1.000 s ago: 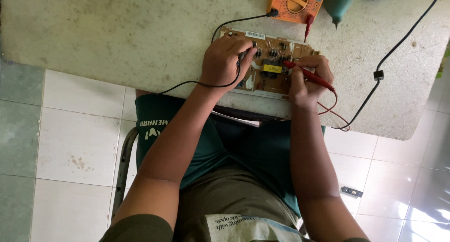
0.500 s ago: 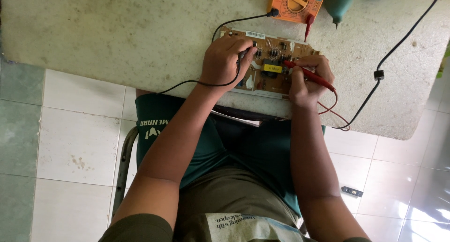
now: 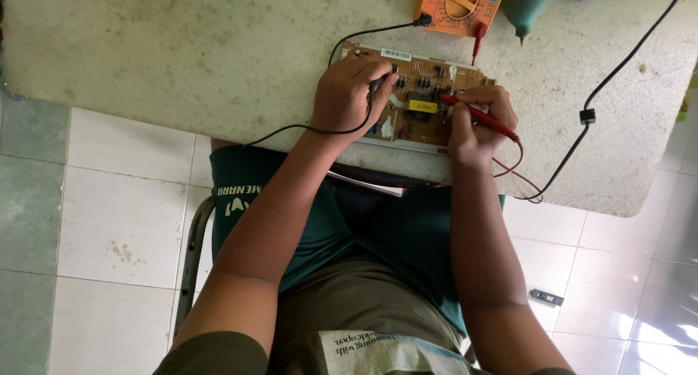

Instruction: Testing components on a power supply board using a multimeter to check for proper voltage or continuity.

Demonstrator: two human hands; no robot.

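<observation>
both forearms stretched forward, bare; left hand (image 3: 349, 99) curled, fingers pinched shut at tips; right hand (image 3: 476, 124) curled, thumb and fingers pinched

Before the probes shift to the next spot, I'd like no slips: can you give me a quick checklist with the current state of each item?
1. Left hand grips black probe: ok.
2. Right hand grips red probe: ok.
3. Both tips on board: red ok, black cannot tell, hidden by hand.
4. Board flat on table: ok.
5. Leads plugged into meter: ok.
6. Dial setting: cannot tell.
</observation>
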